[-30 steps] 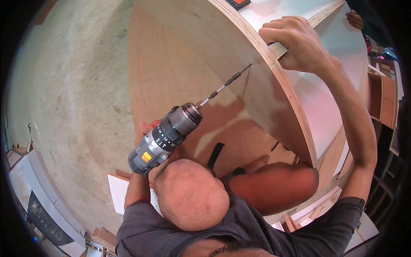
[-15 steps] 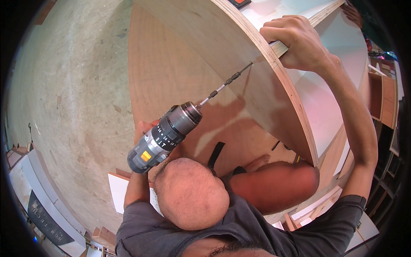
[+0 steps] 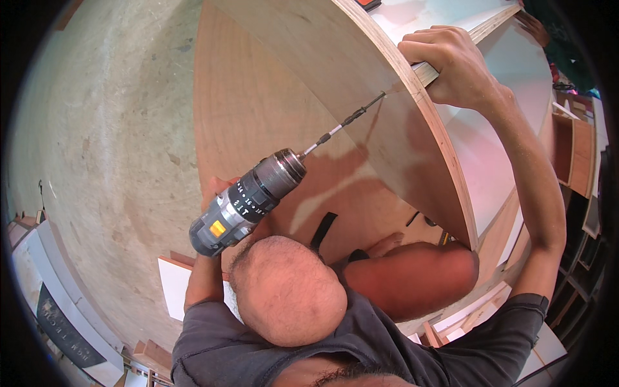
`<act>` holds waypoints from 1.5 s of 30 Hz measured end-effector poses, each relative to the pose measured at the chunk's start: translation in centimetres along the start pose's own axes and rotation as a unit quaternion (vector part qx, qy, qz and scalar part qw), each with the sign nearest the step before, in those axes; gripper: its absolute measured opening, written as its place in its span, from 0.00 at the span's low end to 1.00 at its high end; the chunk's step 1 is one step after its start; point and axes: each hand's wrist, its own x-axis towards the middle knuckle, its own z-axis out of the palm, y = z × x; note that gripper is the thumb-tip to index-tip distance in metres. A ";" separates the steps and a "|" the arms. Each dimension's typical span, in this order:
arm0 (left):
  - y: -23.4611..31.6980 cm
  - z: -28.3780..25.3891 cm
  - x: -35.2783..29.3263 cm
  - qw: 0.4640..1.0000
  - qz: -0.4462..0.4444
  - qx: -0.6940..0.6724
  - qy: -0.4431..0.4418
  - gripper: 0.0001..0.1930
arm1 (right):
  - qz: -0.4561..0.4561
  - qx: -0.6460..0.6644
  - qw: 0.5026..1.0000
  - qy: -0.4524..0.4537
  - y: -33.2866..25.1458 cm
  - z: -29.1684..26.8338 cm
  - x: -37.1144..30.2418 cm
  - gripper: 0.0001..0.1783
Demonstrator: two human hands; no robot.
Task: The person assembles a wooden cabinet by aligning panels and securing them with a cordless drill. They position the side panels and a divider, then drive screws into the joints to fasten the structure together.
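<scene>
A grey and black cordless drill [image 3: 248, 200] is in my left hand [image 3: 215, 188], whose fingers are partly hidden behind the drill body. A long thin bit [image 3: 342, 124] runs from its chuck up and right, its tip against the inner face of an upright plywood panel [image 3: 393, 132], near the panel's edge. On the other side of that panel, my right hand [image 3: 454, 64] is closed over the edge of a white-faced board [image 3: 425, 73], which meets the panel there. My right thumb is hidden.
Below the bit lies a broad plywood sheet [image 3: 251, 97] with a black strip [image 3: 324, 229] on it. My bent knee [image 3: 406, 280] is close to the upright panel. Another person's hand [image 3: 532, 29] rests at the far right board. Wooden boxes [image 3: 574, 155] stand at right.
The view has shifted slightly. The drill stays angled at the panel, bit tip at about the same place, and my right hand keeps its hold on the board.
</scene>
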 end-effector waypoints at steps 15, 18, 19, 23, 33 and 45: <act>4.1 -0.2 2.0 0.763 -0.146 -0.627 -0.065 0.28 | 0.023 0.010 1.000 -0.016 -0.3 -0.3 0.0 0.14; 2.1 -0.3 1.8 0.605 -0.301 -0.727 -0.124 0.34 | 0.024 0.009 1.000 -0.011 -0.4 -0.3 -0.1 0.15; 1.4 0.2 1.7 0.589 -0.321 -0.735 -0.099 0.36 | 0.023 0.008 1.000 -0.011 -0.4 -0.3 0.0 0.15; -5.0 3.9 0.2 0.750 -0.151 -0.631 0.129 0.35 | 0.015 0.003 1.000 -0.005 -0.4 -0.2 0.1 0.15; 0.8 -1.0 -0.2 0.706 -0.185 -0.672 -0.124 0.39 | 0.034 -0.009 0.999 -0.022 -0.3 -0.2 -0.3 0.13; 6.0 0.6 1.1 0.997 -0.012 -0.007 0.079 0.29 | -0.001 -0.008 1.000 -0.009 0.7 0.7 -0.1 0.09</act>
